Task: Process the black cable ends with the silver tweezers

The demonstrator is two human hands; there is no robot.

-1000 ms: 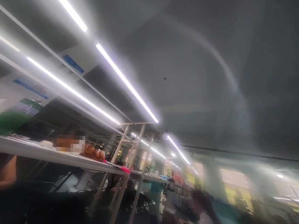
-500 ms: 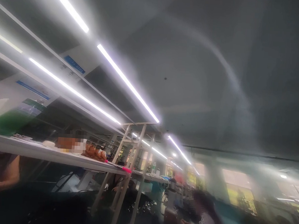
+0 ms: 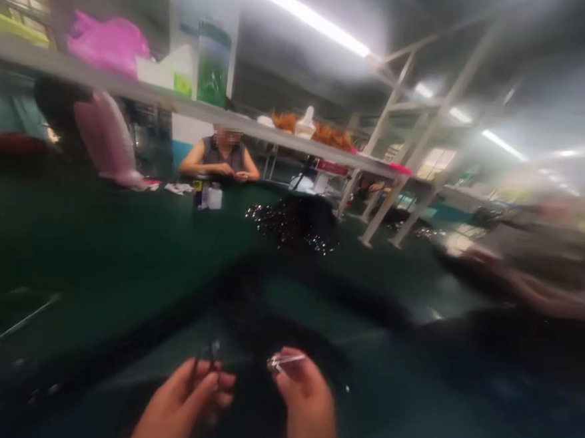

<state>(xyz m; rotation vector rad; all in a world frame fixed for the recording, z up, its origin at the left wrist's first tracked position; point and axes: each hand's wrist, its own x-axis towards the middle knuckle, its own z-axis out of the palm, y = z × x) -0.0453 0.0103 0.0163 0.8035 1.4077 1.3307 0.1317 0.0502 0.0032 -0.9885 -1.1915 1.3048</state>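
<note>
Both my hands are low in the middle of the view, over black fabric on a dark green table. My left hand pinches a small dark thin tool whose tip pokes up above the fingers. My right hand is closed on a small shiny clear piece that sticks out to the upper right. The whole view is blurred by motion.
A seated person works across the table, and another person's arm lies at the right. A heap of sequinned black cloth and small bottles sit mid-table. A white shelf on white posts carries pink bags and boxes.
The view has swung down from the ceiling lights to the table. My hands, the black fabric and the small items have come into view.
</note>
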